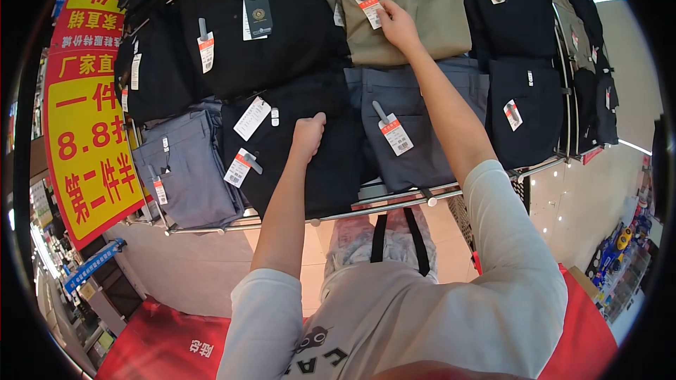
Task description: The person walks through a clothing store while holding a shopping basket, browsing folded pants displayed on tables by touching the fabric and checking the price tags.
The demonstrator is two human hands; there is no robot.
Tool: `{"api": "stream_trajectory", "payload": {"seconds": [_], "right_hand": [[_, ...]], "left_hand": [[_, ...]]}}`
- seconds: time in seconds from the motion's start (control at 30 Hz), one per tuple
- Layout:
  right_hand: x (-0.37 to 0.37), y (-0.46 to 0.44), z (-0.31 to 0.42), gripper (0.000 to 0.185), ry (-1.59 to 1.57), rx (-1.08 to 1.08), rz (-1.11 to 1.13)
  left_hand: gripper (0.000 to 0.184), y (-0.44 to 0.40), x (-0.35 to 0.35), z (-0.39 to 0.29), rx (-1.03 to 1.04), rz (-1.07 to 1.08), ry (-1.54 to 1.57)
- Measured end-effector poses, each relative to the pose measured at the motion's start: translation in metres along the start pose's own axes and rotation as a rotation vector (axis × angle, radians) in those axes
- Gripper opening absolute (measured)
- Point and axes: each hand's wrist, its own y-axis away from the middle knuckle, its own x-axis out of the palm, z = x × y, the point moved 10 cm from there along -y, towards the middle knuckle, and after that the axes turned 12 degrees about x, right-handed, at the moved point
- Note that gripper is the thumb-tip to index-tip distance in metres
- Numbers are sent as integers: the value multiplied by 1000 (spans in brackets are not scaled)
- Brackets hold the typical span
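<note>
My right hand (398, 23) pinches the edge of a red-and-white price tag (370, 11), which hangs on folded khaki trousers (429, 0) in the upper row. My left hand (308, 138) is closed in a fist against folded black trousers (331, 179) in the lower row; whether cloth is caught in its fingers is hidden. White tags (252, 118) lie on those black trousers, left of the hand. Between my arms are folded grey-blue trousers (429, 123) with a red-and-white tag (396, 134).
More folded trousers (184, 169) fill the sloping rack, whose metal rail (366, 210) runs along the front edge. A red-and-yellow sale banner (88, 134) hangs at the left. Red cloth (165, 345) covers something at lower left. Packaged goods (623, 253) stand at the right.
</note>
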Motion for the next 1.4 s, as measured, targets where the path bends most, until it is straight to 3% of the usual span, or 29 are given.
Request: {"api": "stream_trajectory", "payload": {"seconds": [0.07, 0.13, 0.23, 0.47, 0.53, 0.57, 0.63, 0.7, 0.83, 0.9, 0.93, 0.97, 1.03, 1.07, 1.2, 1.33, 1.4], "right_hand": [[3, -6, -6, 21, -3, -27, 43], [17, -8, -18, 19, -226, 82, 198], [26, -1, -33, 17, -274, 245, 262], [25, 6, -31, 19, -294, 232, 280], [2, 24, 10, 24, 309, -163, -105], [0, 36, 24, 32, 269, -158, -109], [6, 63, 46, 69, 509, -117, -133], [14, 93, 61, 89, 678, -105, -186], [38, 101, 43, 76, 848, -171, -372], [49, 86, 23, 56, 931, -111, -355], [42, 84, 26, 38, 911, -98, -346], [34, 81, 29, 38, 911, -95, -344], [28, 67, 15, 24, 707, -5, -42], [7, 66, 24, 18, 488, -48, -95], [-38, 73, 26, 33, 225, 95, 30], [-79, 145, 56, 51, 65, -68, 62], [-122, 219, 74, 46, -15, -82, 76]], "left_hand": [[34, -1, 0, 1, -3, 4, 2], [34, -1, -1, 1, -6, 4, -3], [34, -1, -1, 1, -13, 6, -3], [33, -2, -1, 3, -23, -4, -13], [34, -1, 2, 1, -7, 6, -7], [34, 0, 1, 0, -14, 0, -15], [34, -1, 1, -1, -18, -1, -25], [34, -3, -1, 5, -23, -4, -35], [30, -5, -1, 4, -15, -6, -21], [30, -1, 0, 2, -15, -8, -23], [30, -1, 0, 3, -15, -7, -25], [30, -3, -1, 3, 10, -17, -32], [30, -3, 0, 1, 35, -26, -36], [32, -1, 1, -1, 35, -20, -46], [35, 1, 2, -1, 34, 23, -34], [35, -1, 3, 1, 43, 53, -10], [30, -1, 0, 3, 42, 30, -9]]}}
